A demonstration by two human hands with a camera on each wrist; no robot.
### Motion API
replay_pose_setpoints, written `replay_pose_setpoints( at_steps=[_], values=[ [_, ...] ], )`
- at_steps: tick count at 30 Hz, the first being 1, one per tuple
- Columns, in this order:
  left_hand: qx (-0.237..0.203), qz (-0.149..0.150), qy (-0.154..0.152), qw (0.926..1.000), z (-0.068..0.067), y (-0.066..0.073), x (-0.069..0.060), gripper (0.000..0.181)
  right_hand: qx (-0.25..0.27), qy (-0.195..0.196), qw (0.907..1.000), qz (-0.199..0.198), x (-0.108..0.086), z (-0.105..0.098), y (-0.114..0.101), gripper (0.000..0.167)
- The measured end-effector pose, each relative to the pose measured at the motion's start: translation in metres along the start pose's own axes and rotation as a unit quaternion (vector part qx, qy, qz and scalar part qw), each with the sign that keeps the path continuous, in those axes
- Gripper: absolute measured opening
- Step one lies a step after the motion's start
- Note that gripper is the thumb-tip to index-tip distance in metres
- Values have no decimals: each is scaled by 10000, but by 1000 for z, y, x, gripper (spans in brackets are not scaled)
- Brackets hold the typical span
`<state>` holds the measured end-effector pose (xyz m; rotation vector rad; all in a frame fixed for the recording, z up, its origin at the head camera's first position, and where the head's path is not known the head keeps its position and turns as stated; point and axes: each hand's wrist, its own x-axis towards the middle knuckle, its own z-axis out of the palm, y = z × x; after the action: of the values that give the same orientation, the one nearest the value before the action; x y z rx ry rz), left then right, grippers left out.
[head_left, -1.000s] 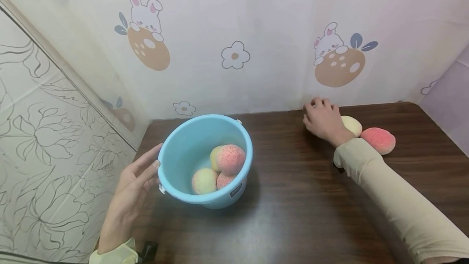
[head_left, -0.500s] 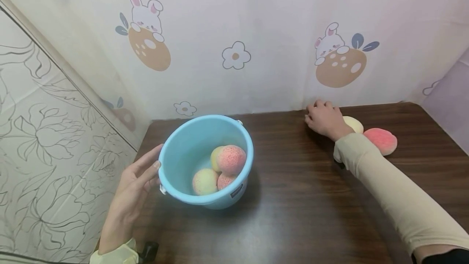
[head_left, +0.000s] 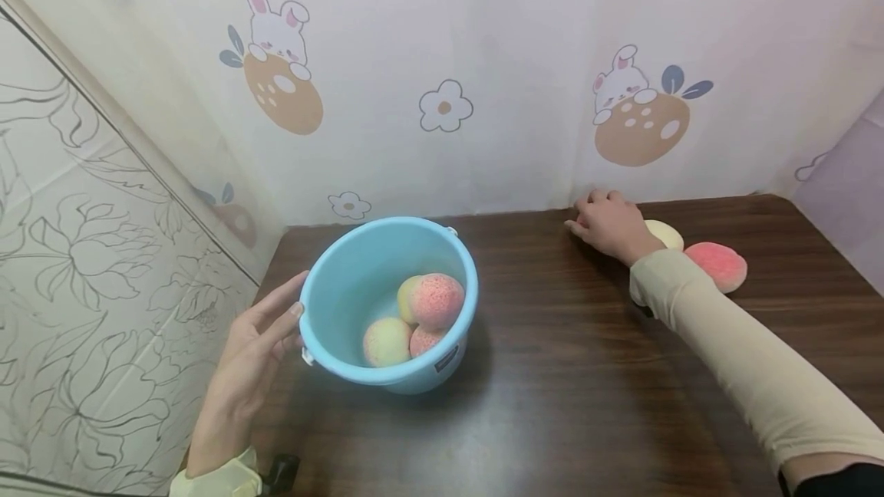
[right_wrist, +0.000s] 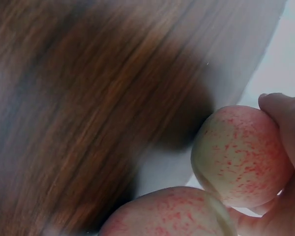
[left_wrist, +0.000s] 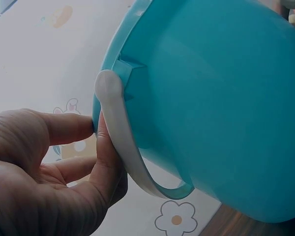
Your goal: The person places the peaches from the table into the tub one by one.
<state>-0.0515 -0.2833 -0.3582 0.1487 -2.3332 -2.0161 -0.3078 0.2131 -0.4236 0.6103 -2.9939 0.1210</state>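
Note:
A light-blue bucket [head_left: 338, 305] tilts on the table's left side. My left hand [head_left: 245, 355] pinches its rim between thumb and fingers, beside the white handle [left_wrist: 119, 128]. Several pink-and-yellow peaches [head_left: 437, 301] lie inside. At the table's back right, my right hand [head_left: 608, 225] has its fingers around a peach [right_wrist: 241, 152], which it hides in the head view. Another peach [right_wrist: 167, 214] lies close to that one in the right wrist view. A pale yellow peach [head_left: 664, 235] and a pink peach [head_left: 718, 265] show right of the wrist.
The dark wooden table [head_left: 545, 382] meets a rabbit-print cloth [head_left: 511, 144] along its back edge. A white panel with line-drawn flowers [head_left: 90, 313] stands close on the left. Black straps sit at the wrists.
My right hand stays at the back of the table, lowering slightly, and its thumb now sticks out farther left. The left hand and bucket hold still.

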Motion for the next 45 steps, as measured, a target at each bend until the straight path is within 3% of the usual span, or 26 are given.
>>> replay_pose_setpoints(
  at_steps=[7,23,35,45],
  values=[
    [-8,-4,13,10000,0,1,0,50,52,334,9993,-156,1,-6,-10,39],
    [-4,66,-6,10000,-1,-1,0,50,220,1148,9911,-644,-2,-27,-44,28],
    [-38,67,-20,10000,0,-2,-1,49,376,1263,9872,-897,-4,-41,-67,28],
    [-44,100,-27,9999,0,-1,0,49,402,1669,9764,-1309,-10,-60,-89,27]
  ],
)
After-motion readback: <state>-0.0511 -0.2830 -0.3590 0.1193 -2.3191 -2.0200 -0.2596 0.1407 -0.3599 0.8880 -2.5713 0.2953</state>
